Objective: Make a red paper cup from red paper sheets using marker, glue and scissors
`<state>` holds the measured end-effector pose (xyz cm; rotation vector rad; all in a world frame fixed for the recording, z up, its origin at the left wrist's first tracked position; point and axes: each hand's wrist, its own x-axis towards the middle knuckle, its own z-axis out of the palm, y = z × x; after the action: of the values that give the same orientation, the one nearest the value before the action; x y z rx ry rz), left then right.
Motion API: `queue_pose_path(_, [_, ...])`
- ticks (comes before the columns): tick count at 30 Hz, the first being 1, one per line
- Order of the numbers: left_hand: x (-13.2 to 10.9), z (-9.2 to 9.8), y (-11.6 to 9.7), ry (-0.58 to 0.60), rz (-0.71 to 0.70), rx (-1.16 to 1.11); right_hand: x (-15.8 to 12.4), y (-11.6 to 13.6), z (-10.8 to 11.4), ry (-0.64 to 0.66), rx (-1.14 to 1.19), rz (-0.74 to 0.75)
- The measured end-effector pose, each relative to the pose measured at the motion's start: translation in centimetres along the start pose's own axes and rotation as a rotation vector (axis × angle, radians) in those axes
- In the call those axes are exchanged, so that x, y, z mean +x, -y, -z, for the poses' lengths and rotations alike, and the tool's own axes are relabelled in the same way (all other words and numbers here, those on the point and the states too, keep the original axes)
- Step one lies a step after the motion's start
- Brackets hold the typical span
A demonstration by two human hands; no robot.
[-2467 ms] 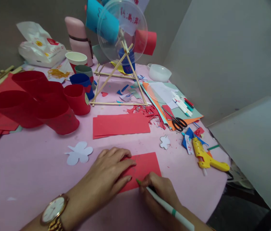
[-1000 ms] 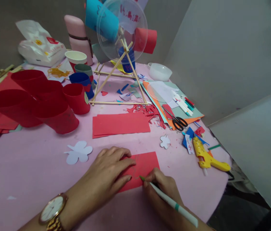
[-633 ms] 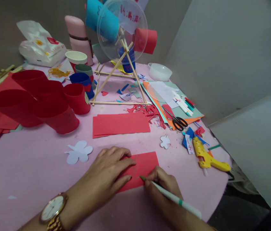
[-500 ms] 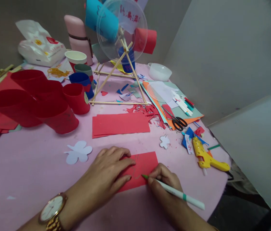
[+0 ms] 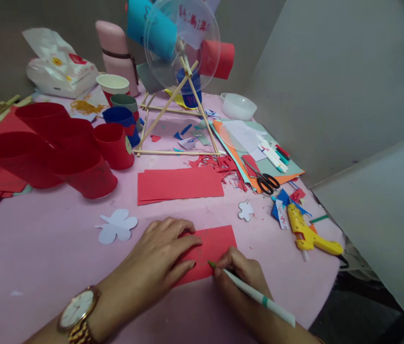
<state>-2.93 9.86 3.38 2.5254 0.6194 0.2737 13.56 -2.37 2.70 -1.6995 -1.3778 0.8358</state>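
Observation:
A small red paper rectangle (image 5: pixel 213 244) lies near the front of the pink table (image 5: pixel 44 258). My left hand (image 5: pixel 159 260), a gold watch on its wrist, lies flat on the paper's left part with fingers spread, pressing it down. My right hand (image 5: pixel 242 282) is closed on a white pen with a green tip (image 5: pixel 255 296). The tip touches the red paper near its lower edge.
A bigger red sheet (image 5: pixel 179 184) lies behind, a white flower cutout (image 5: pixel 116 226) to the left and a small one (image 5: pixel 245 210) to the right. Yellow glue gun (image 5: pixel 307 234), scissors (image 5: pixel 264 180), markers, red paper cylinders (image 5: pixel 55 148), cups and a stick-and-cup wheel model (image 5: pixel 182 52) stand around.
The pen tip has wandered a little across the lower part of the red paper, right and back left, with the pen's tilt changing. My left hand has stayed put.

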Motion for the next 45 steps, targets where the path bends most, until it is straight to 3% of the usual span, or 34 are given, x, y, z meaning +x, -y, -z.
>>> queue_pose_path(45, [-0.01, 0.04, 0.01, 0.002, 0.001, 0.007, -0.33, -0.01, 0.26, -0.052, -0.063, -0.046])
